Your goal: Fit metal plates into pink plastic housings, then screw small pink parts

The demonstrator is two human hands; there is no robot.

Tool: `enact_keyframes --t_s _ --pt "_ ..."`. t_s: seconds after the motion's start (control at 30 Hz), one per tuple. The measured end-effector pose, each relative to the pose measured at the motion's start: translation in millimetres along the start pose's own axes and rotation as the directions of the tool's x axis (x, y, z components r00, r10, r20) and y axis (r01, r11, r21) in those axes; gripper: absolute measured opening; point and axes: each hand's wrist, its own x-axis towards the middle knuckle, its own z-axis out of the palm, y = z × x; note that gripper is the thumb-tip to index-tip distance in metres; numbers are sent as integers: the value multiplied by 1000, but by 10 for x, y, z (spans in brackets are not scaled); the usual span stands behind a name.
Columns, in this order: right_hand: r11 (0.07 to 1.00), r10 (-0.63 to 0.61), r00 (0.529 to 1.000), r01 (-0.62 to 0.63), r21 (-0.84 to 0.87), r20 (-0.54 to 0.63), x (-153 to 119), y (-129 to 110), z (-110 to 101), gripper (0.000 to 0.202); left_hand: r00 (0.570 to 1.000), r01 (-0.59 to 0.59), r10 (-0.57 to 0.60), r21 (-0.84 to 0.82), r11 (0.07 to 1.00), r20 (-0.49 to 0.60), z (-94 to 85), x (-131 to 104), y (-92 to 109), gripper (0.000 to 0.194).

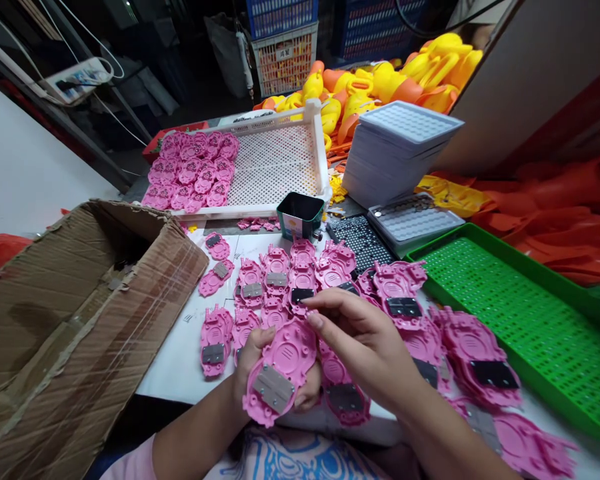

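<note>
My left hand (247,360) is closed around a pink plastic shell (293,347), held tilted above the front edge of the table. A grey plate (274,388) is fixed with small screws on the shell's lower part. Just above the shell's upper edge, my right hand (367,337) has its thumb and index fingertips close together in a pinch. Whatever lies between them, if anything, is too small to make out. Many similar pink shells (215,333) lie around both hands, some stacked, with grey or black plates.
A cardboard box (130,320) stands at left, a green tray (505,313) at right. Behind are a white perforated tray (275,160) partly filled with pink parts, a dark green cup (300,217), stacked pale trays (395,157) and yellow-orange plastic parts (380,87).
</note>
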Motion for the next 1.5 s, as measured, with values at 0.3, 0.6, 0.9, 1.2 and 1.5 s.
enact_keyframes --t_s 0.3,0.6,0.9,1.2,1.5 --pt "996 30 978 -12 -89 206 25 -52 -42 9 984 143 -131 97 985 -117 -53 -60 20 64" --pt "964 46 894 78 -256 447 7 -59 -31 10 953 35 30 207 978 -302 56 -154 -101 32" --pt "953 -68 936 163 -255 346 -27 -10 46 10 880 -150 215 181 972 -424 145 -187 -189 35" --pt "892 -330 928 245 -381 -176 -104 76 112 16 958 -60 195 516 854 -210 200 -301 -75 57" --pt "892 -326 944 288 -349 -53 -50 31 21 11 781 71 461 793 606 -422 226 -426 -80 25"
